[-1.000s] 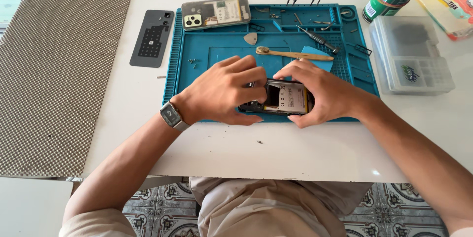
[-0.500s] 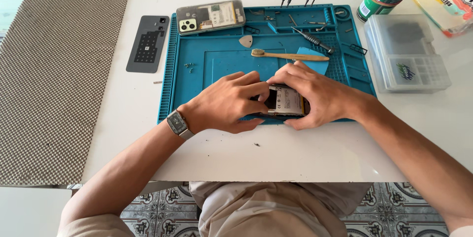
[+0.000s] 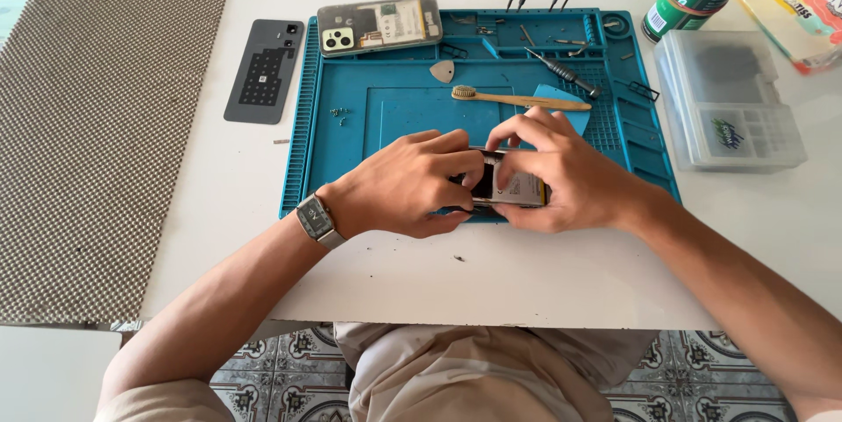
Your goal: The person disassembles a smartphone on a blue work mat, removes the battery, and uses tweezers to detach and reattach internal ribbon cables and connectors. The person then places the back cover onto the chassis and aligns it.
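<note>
Wide white matte table underneath it all, with a grey woven, nubbly mat down the left side, and on the table the big blue rubbery rectangular work mat with raised ribs and small moulded compartments along its top and right edges. At the mat's near edge both hands are closed in on an opened dark smartphone with its innards showing; its long axis runs left to right, its exposed inside turned up, though which end is the top I cannot tell. The left hand, a square-faced wristwatch with a metal band on its wrist, curls over the phone's left end with fingers bent and gripping. The right hand wraps the right end, thumb and fingertips pinching along the far edge. To the right sits a clear plastic lidded box with divided cells, its contents too dim to make out. At the mat's top lies a second phone with a pale camera block, and left of it a flat dark grey back cover. In the mat's trays: a slim dark screwdriver and tiny bits. Then a bamboo toothbrush and a small grey triangular pick.
</note>
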